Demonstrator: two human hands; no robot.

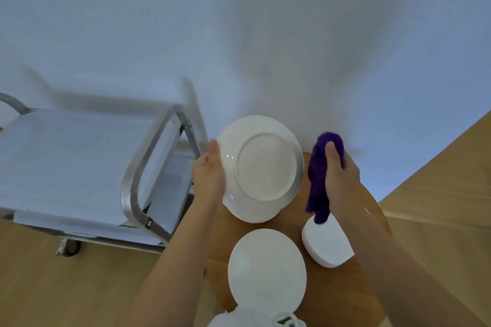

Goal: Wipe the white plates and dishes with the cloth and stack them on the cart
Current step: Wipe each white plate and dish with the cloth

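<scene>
My left hand grips the left rim of a white plate, held up on edge with its underside facing me. To its right, my right hand is closed on a purple cloth that hangs down, apart from the plate. On the round wooden table below lie a white plate and a white dish turned upside down. The cloth's tip touches that dish. The cart stands to the left, its top shelf bare.
The cart has a metal handle frame near the table and a wheel on the wooden floor. A white wall is close behind the table. Something white shows at the bottom edge.
</scene>
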